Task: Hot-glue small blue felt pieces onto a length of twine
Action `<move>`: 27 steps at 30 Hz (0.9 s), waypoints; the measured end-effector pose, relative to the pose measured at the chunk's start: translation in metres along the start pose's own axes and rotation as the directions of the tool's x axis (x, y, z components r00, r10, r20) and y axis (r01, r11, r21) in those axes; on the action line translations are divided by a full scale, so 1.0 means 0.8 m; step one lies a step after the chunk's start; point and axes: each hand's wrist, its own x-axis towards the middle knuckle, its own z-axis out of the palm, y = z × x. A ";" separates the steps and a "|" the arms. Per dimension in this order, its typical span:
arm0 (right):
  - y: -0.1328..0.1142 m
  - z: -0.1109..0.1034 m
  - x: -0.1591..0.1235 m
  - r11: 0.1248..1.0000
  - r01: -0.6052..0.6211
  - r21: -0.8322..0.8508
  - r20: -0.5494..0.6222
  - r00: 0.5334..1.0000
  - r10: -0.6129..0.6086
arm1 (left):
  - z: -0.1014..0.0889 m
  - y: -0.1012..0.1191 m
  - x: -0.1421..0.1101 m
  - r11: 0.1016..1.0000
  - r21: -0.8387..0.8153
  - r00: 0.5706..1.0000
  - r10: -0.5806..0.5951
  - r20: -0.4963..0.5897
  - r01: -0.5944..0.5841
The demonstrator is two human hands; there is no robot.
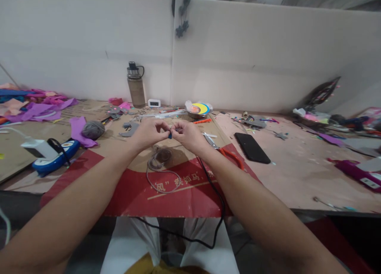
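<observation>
Above the red-printed cardboard, my left hand (150,133) and my right hand (188,135) meet fingertip to fingertip. Both are closed in a pinch around a small dark blue piece (170,135), mostly hidden by the fingers and too small to name. Below them a loose coil of thin grey cord (160,159) lies on the cardboard (127,194). A black cable (222,210) passes under my right forearm and loops down over my lap. Scissors with orange handles (232,157) rest just right of my right wrist, partly covered by it.
A black phone (252,148) lies to the right. On the left are a ball of grey yarn (93,129), purple felt (80,131) and a blue power strip (56,157). A bottle (136,87), a small clock (154,103) and a bowl (199,115) stand near the white back panel.
</observation>
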 end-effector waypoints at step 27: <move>-0.018 0.003 -0.011 0.994 0.096 0.043 -0.149 0.985 -0.089 | -0.002 0.005 -0.004 0.900 -0.367 0.970 -0.240 0.034 0.236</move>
